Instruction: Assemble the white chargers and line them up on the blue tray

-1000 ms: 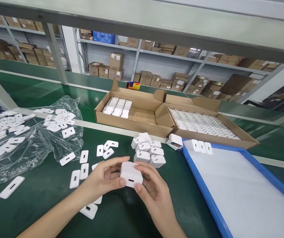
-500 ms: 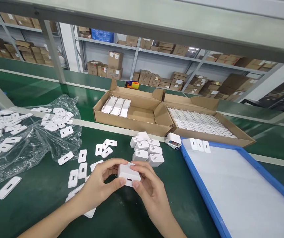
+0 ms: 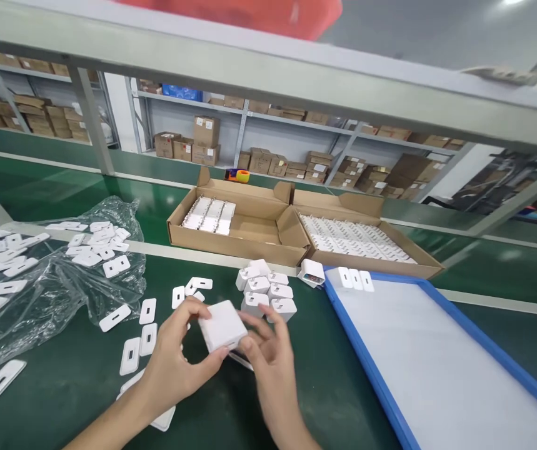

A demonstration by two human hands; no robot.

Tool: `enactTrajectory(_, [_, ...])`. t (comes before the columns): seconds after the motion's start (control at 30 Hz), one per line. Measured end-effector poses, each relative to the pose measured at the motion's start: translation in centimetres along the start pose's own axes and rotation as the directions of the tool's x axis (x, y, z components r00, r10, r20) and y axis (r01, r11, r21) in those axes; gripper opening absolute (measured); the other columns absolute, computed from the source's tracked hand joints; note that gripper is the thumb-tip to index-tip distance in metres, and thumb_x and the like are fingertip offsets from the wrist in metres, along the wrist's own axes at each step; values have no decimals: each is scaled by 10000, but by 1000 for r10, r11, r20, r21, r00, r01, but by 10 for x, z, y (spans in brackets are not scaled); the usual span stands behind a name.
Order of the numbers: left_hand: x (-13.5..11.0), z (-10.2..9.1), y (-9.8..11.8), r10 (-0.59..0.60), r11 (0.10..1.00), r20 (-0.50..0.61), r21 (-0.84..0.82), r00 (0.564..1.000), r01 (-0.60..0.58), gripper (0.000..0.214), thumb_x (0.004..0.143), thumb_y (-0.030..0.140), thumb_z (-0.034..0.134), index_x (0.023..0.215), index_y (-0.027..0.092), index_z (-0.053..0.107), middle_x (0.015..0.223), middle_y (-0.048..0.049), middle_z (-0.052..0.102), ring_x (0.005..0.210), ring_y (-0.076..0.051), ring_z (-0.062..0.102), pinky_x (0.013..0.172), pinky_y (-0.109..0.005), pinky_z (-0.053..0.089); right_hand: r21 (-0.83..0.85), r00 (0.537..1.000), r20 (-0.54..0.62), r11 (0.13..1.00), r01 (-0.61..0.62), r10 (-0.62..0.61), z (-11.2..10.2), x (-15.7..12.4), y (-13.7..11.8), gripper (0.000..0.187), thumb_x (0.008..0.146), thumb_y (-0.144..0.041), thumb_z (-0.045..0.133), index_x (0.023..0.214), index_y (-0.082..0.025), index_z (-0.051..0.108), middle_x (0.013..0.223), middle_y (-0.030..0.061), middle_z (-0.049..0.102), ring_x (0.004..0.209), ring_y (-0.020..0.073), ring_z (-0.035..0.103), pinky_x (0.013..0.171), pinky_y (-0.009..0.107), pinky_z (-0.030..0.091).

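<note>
My left hand (image 3: 181, 350) grips a white charger (image 3: 222, 326) between thumb and fingers, its broad blank side tilted up toward me. At the charger's right corner is my right hand (image 3: 271, 359), fingers apart and slightly blurred, the thumb close to or touching the edge. Below the charger shows a white strip (image 3: 240, 360); whether it is held or lies on the table I cannot tell. Behind the hands stand several white chargers (image 3: 268, 290) in a cluster. Left of my left hand lie loose white slotted cover plates (image 3: 130, 356), some partly hidden by the forearm.
Clear plastic sheeting (image 3: 62, 312) with many cover plates spreads at left. Two open cardboard boxes (image 3: 235, 249) holding white parts stand at the back. A blue-rimmed tray (image 3: 366, 375) at right bears several white pieces (image 3: 355, 279). A metal beam (image 3: 268, 81) crosses overhead.
The charger has turned, so its slotted end no longer faces me and its broad side shows. My right hand's fingers have loosened and spread from it. The camera view has tilted up.
</note>
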State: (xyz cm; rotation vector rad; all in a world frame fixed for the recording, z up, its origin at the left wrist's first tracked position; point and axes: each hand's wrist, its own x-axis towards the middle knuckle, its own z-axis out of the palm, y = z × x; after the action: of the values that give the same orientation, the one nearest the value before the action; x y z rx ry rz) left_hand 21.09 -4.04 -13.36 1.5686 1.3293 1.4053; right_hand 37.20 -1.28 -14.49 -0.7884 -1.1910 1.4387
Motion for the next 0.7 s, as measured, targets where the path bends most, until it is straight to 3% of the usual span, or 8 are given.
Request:
enactTrajectory(0.1, [-1,4,-9,301,913,-82,312,950,-262,413,818,182,630,1140,246,379,1028,-63,490,929,-225,526,790,-324,445,217,977,-99,962,-164,189,20,-8,10,408,827,-422,694,1076,-203,455,978,83,700,877,205,700,790,337,581])
enactTrajectory(0.23, [-3,8,-15,611,693,-51,517,790,-503,488,804,82,614,1172,255,343,1079,-86,462,1013,-251,494,854,-367,459,373,955,-182,915,-155,236,37,-17,7,398,787,-404,738,1032,-190,509,1020,112,708,900,249,703,720,361,599])
enactTrajectory(0.3, [-5,9,-16,661,658,-69,533,748,-532,475,792,95,641,1136,261,357,1050,-77,459,1013,-251,494,863,-369,469,381,956,-190,914,-136,221,41,-21,3,393,768,-401,755,1012,-182,539,1021,129,712,909,272,702,701,376,601])
enactTrajectory(0.4, [-9,12,-17,678,654,-89,525,729,-544,436,789,122,651,1111,247,385,1044,-77,468,1036,-249,503,874,-361,484,386,969,-188,920,-74,157,47,-30,3,413,718,-410,796,986,-179,582,1001,127,721,905,276,701,722,383,594])
enactTrajectory(0.53, [-17,20,-11,763,575,-96,551,640,-604,278,829,115,594,1078,172,485,1061,-108,522,1056,-249,538,844,-338,532,387,947,-282,921,-36,156,45,-40,6,453,611,-403,869,916,-192,610,928,73,723,701,184,687,600,276,568])
enactTrajectory(0.57, [-18,21,-8,771,558,-70,553,633,-618,243,849,131,570,1083,148,504,1064,-121,542,1055,-255,551,840,-345,545,367,937,-302,929,-54,174,39,-40,2,453,591,-395,880,896,-191,614,889,54,717,626,151,659,547,245,547])
enactTrajectory(0.63, [-21,23,-4,745,548,23,550,667,-630,240,890,190,524,1123,131,525,1080,-142,580,1048,-265,584,831,-363,574,229,923,-354,971,-68,148,14,-32,-16,435,605,-394,866,903,-190,624,870,40,703,602,129,632,533,230,535])
enactTrajectory(0.7, [-23,21,-2,673,558,123,562,729,-611,272,919,252,478,1171,164,530,1121,-143,606,1034,-264,622,791,-364,607,-74,900,-434,997,-6,-27,-29,-17,-46,402,679,-420,801,957,-188,627,956,60,690,784,184,658,672,292,567])
